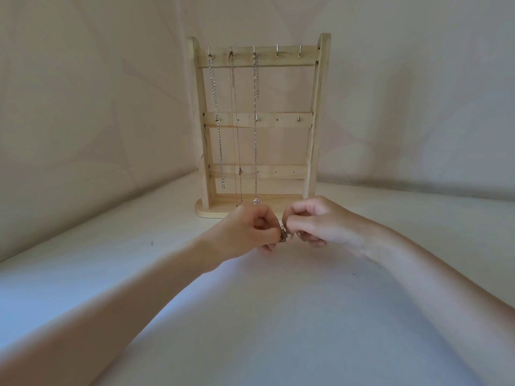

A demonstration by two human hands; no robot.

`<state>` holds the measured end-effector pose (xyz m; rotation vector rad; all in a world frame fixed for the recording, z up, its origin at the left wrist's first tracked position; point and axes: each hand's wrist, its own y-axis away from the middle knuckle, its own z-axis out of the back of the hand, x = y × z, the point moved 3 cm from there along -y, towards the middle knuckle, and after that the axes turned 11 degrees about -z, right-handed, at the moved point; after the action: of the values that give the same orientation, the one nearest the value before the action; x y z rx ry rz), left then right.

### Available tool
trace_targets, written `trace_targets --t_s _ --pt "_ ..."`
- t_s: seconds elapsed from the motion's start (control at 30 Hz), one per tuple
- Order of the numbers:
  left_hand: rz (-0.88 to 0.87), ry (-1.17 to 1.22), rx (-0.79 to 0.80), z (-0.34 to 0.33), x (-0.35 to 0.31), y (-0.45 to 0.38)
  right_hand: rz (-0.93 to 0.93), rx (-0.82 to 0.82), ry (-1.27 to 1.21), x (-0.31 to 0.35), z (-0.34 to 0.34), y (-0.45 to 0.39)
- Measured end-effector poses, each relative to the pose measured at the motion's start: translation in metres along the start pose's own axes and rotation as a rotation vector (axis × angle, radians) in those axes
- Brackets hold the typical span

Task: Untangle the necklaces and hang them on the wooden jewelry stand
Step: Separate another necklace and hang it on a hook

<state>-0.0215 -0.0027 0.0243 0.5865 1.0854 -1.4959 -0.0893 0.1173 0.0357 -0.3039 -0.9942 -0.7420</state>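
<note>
A wooden jewelry stand [315, 126] stands upright at the back of the white surface. Three chains hang from its top hooks: a silver link chain [217, 118] on the left, a thin dark chain [235, 126] beside it, and a fine silver chain [255, 140] in the middle. The two top hooks on the right are bare. Just in front of the stand's base, my left hand [248, 232] and my right hand [315, 224] meet, fingers curled, both pinching a small bunched-up necklace [284, 235]. Most of that necklace is hidden between my fingers.
The white surface [264, 316] stretches toward me, with a pale fabric backdrop [97, 93] rising behind and to the sides. The stand's middle rail carries a few small hooks [298, 118].
</note>
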Motion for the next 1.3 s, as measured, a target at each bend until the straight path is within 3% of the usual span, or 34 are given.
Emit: trace_targets --t_s 0.13,0.3,0.4,0.5,0.67,0.87,1.3 --pt "-0.046 -0.009 0.029 -0.009 -0.002 0.003 -0.027 -0.064 -0.093 -0.003 -0.009 -0.002" --pt "0.047 0.332 -0.019 -0.004 0.001 0.004 0.019 -0.111 -0.253 -0.002 -0.004 -0.001" --pt "0.161 0.592 -0.052 -0.002 0.003 0.005 0.017 -0.053 -0.136 -0.003 -0.005 0.000" --pt "0.239 0.656 -0.071 -0.005 0.005 0.004 0.052 -0.042 0.027 -0.002 -0.008 -0.004" --pt "0.231 0.535 -0.042 -0.006 0.006 0.004 0.117 -0.093 0.143 -0.004 -0.006 -0.007" --pt "0.065 -0.158 0.044 0.006 0.008 0.006 0.023 -0.052 0.032 -0.009 0.002 -0.005" --pt "0.052 -0.070 -0.050 0.008 0.012 0.004 -0.013 -0.120 -0.028 -0.009 0.001 -0.001"
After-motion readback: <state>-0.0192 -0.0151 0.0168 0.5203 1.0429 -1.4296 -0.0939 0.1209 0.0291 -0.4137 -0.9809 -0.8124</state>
